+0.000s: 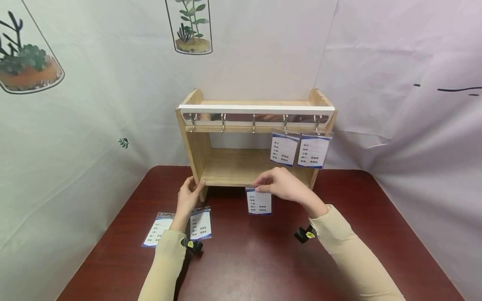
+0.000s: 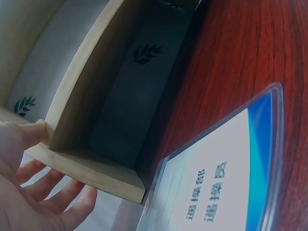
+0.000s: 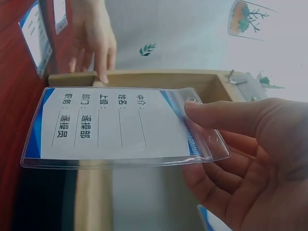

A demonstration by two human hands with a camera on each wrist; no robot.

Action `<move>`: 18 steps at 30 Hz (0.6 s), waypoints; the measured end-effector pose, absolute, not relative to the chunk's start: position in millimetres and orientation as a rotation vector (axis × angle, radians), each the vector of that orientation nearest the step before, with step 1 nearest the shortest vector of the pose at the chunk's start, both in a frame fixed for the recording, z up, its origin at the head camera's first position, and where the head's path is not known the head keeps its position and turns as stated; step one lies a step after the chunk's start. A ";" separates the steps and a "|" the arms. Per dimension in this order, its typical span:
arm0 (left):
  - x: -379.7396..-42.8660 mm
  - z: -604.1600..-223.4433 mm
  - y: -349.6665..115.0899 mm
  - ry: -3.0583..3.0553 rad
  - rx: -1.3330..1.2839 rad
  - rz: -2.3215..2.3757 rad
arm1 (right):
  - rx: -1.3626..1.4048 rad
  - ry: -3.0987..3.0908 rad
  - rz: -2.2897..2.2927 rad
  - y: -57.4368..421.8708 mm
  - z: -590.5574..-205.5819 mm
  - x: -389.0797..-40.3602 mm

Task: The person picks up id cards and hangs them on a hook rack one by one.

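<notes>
My right hand (image 1: 283, 184) pinches the top edge of a clear-sleeved name badge (image 1: 260, 202), which hangs upright in front of the wooden shelf's lower board. In the right wrist view, the thumb lies over the badge's (image 3: 110, 125) punched top end, fingers behind. My left hand (image 1: 188, 197) grips the lower left corner of the wooden shelf (image 1: 233, 161), thumb on the board and fingers outside the side panel. Two more badges hang from the hooks at the right, one badge (image 1: 285, 149) beside the other badge (image 1: 314, 151).
Left on the dark red table (image 1: 241, 259), a badge (image 1: 157, 230) and another badge (image 1: 201, 224) lie either side of my left forearm. A white rail (image 1: 260, 110) with several metal hooks runs along the shelf's upper front. Behind stands a pale printed curtain (image 1: 263, 50).
</notes>
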State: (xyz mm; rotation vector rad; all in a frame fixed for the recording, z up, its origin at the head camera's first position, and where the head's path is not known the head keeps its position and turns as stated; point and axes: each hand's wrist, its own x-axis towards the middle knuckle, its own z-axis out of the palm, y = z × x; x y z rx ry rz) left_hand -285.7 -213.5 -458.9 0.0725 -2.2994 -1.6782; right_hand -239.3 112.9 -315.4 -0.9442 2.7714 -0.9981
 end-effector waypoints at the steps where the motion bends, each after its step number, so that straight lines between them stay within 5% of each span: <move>1: -285.6 -458.9 -213.3 -2.299 0.072 -1.677 | -0.947 2.778 -0.994 113.3 -312.7 -239.1; 18: -285.5 -458.4 -213.2 -2.293 0.052 -1.677 | -0.992 2.841 -1.094 122.3 -269.2 -236.6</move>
